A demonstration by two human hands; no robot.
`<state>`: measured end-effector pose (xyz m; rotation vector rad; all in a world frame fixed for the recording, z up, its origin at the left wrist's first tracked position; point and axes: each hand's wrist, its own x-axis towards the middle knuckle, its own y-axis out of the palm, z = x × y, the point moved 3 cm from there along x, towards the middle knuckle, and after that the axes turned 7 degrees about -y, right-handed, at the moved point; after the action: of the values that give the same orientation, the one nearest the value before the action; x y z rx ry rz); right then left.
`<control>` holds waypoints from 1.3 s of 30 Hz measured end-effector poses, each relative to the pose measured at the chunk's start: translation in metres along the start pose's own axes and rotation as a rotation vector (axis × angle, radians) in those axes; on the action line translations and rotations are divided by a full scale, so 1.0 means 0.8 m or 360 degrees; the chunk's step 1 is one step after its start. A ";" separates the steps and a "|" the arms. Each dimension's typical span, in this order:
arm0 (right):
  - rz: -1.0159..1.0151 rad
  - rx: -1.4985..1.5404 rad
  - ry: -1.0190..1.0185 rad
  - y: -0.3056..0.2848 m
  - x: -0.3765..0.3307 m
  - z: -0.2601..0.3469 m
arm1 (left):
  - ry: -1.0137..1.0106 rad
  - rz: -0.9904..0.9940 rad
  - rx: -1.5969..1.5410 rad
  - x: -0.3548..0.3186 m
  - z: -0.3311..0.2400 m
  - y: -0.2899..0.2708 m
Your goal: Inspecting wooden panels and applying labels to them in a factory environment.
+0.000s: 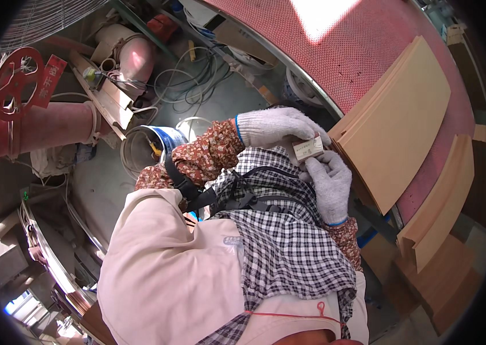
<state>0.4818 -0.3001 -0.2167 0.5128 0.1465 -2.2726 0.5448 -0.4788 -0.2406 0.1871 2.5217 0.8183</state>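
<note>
Pale cloth of my top (pixel 168 259) is bulging up nearest the camera, with my checked apron (pixel 289 244) spreading beside it. Beyond, my gloved left hand (pixel 277 127) is holding a small packet (pixel 308 149) in front of my chest, its fingers closed around the upper side. My gloved right hand (pixel 333 187) is sitting just below, fingers bent, thumb touching the packet's lower edge; I cannot tell whether they are pinching it or only steadying it. I seem to be handling the packet between both hands, and the next move is probably calling for a firm left grip and careful fingertips, since gloves are dulling touch. Wood panels (pixel 398 126) are leaning on the red bench (pixel 358 69) to my right. My left fingertips are hiding behind the packet, its fine print is blurring, and my flowered sleeve (pixel 208 150) is covering part of the bucket (pixel 168 138).
</note>
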 end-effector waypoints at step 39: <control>0.0039 -0.0029 0.0084 -0.002 -0.001 -0.009 | -0.0019 0.0117 -0.0275 0.015 0.031 -0.013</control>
<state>0.4832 -0.2967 -0.2230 0.5624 0.1865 -2.2328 0.5466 -0.4712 -0.2685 0.2271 2.4302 1.0554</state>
